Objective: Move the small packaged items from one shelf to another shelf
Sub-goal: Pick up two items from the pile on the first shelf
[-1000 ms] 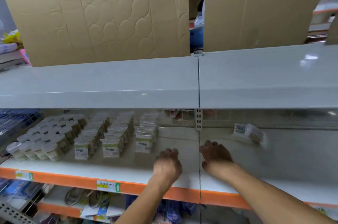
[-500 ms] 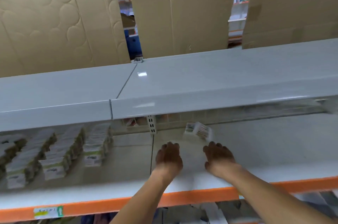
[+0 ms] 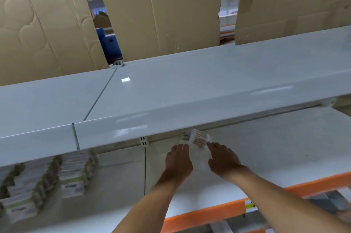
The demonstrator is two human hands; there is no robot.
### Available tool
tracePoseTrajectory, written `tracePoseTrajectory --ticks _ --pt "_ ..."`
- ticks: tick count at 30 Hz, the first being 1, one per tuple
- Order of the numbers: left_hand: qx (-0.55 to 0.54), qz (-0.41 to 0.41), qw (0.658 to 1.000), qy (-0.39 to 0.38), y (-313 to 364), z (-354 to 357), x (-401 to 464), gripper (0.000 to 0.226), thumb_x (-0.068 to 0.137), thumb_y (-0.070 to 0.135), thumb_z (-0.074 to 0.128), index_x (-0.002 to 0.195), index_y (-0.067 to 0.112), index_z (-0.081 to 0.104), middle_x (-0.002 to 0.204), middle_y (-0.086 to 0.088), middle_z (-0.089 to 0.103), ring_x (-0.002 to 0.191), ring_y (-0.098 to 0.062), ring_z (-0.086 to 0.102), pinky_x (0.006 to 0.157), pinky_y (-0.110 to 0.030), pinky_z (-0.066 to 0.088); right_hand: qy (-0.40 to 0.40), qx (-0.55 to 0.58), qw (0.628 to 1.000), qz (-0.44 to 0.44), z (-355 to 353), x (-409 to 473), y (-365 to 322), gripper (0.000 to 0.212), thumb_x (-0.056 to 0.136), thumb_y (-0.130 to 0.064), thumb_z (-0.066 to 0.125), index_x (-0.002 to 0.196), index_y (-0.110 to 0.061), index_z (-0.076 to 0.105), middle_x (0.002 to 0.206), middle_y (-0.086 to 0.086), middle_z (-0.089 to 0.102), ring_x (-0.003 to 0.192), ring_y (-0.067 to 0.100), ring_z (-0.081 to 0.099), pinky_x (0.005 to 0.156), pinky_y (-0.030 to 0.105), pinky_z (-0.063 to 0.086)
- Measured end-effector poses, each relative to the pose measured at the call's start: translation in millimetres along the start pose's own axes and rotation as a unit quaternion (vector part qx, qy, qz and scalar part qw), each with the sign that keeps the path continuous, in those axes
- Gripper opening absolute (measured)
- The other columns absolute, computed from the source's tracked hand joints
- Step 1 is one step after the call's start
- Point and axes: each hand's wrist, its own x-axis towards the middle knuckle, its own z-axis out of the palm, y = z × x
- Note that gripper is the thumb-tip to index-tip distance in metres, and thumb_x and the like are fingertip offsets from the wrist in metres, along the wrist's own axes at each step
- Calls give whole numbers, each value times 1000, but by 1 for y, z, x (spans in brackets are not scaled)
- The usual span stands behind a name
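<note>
Both hands reach in over the white lower shelf [image 3: 266, 147], backs up, under the overhanging upper shelf [image 3: 190, 88]. The left hand [image 3: 178, 162] has its fingers stretched forward and only loosely bent, holding nothing; the right hand [image 3: 223, 158] lies beside it, fingers likewise extended and empty. Just beyond the fingertips of both, and between them, lies a small clear packet [image 3: 195, 137] of what look like cotton swabs, at the back of the lower shelf; it is blurred, and whether either hand touches it cannot be told. Far to the left of the left hand, on the neighbouring section of the same shelf level, stand rows of small packaged items [image 3: 72, 173] with white and green labels. Behind the upper shelf, well beyond both hands, stand flattened cardboard sheets [image 3: 161, 8].
</note>
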Motion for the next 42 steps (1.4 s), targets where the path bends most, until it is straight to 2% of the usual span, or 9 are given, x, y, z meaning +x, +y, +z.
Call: tracePoseTrajectory --ticks 5,10,18,24,29,34,38,40,42 --pt "-6 18 1000 5 -7 3 21 58 87 6 48 144 16 41 146 -1 46 134 -23 41 106 -37 41 51 20 998 -4 14 27 -12 62 93 -20 49 152 -18 29 149 4 43 130 26 47 106 35 39" --pt "-24 51 998 32 -18 7 37 57 91 9 51 145 21 40 145 2 47 130 -22 45 104 -37 44 89 39 995 20 31 46 -18 62 92 -32 59 147 -20 33 145 1 44 128 23 47 104 34 40" --pt "-26 66 997 -3 -34 13 43 62 87 5 45 147 21 41 155 -1 38 141 -24 34 112 -39 35 161 54 981 95 37 61 -20 29 96 -26 49 123 -18 51 123 4 56 111 25 55 92 36 43" --pt "-21 74 997 0 -40 9 38 57 87 4 44 141 21 48 144 -2 49 129 -25 44 101 -38 42 233 208 941 128 27 56 -26 28 102 -26 43 115 -7 58 113 17 66 105 37 62 85 40 46" --pt "-4 61 996 -58 -34 -11 36 40 89 10 48 122 24 65 127 -5 60 110 -24 61 93 -35 52 179 349 906 156 20 40 -19 31 104 -25 39 127 -11 54 122 19 65 108 37 61 80 33 42" --pt "-48 86 989 -113 -30 -27 40 24 92 19 56 110 21 71 116 -2 68 98 -22 67 73 -24 49 160 395 887 180 20 31 -3 29 103 -29 37 107 -14 63 95 10 69 84 29 64 74 38 49" --pt "-27 116 991 -64 -30 -22 40 37 92 13 60 127 25 60 130 -1 58 118 -22 56 94 -34 51 145 415 878 191 16 23 5 25 102 -30 39 91 -22 60 89 8 68 79 29 65 76 47 57" --pt "20 169 981 -95 -29 -17 39 54 92 8 59 141 27 50 149 0 44 134 -24 41 108 -40 41 115 436 872 189 11 19 8 25 101 -38 44 100 -18 60 93 8 67 79 29 68 73 48 61" --pt "86 200 966 -137 -27 -13 38 67 90 3 55 149 31 38 160 3 28 145 -23 27 114 -41 32 76 448 873 176 5 15 14 24 95 -31 60 111 -14 57 98 10 67 80 29 68 67 43 60"
